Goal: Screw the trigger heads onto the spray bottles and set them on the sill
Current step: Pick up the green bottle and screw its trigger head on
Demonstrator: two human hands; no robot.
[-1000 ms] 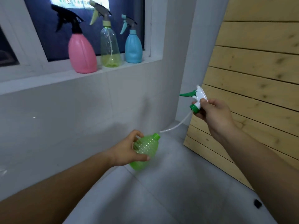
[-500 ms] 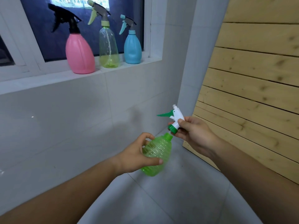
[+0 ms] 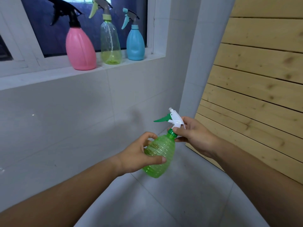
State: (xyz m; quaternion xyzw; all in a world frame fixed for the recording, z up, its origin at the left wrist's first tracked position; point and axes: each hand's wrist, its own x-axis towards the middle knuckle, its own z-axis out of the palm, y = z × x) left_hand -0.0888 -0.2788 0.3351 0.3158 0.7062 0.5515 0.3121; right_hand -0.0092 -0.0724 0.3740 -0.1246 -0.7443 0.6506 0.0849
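A ribbed green spray bottle (image 3: 161, 158) is held tilted in front of me, its body wrapped by my left hand (image 3: 139, 154). A white trigger head with a green lever (image 3: 174, 119) sits on the bottle's neck. My right hand (image 3: 193, 136) pinches the green collar at the base of that head. Three spray bottles with heads on stand upright on the white sill (image 3: 49, 76): a pink one (image 3: 80, 49), a clear yellow-green one (image 3: 110, 45) and a blue one (image 3: 135, 45).
The sill runs above a white tiled wall (image 3: 57, 120), with bare sill left of the pink bottle. A wooden slatted panel (image 3: 255, 89) leans at the right. Grey floor tiles (image 3: 172, 202) lie below my hands.
My right hand brought the trigger head down and left, fed its tube into the bottle and seated the head on the neck. The bottle has risen slightly.
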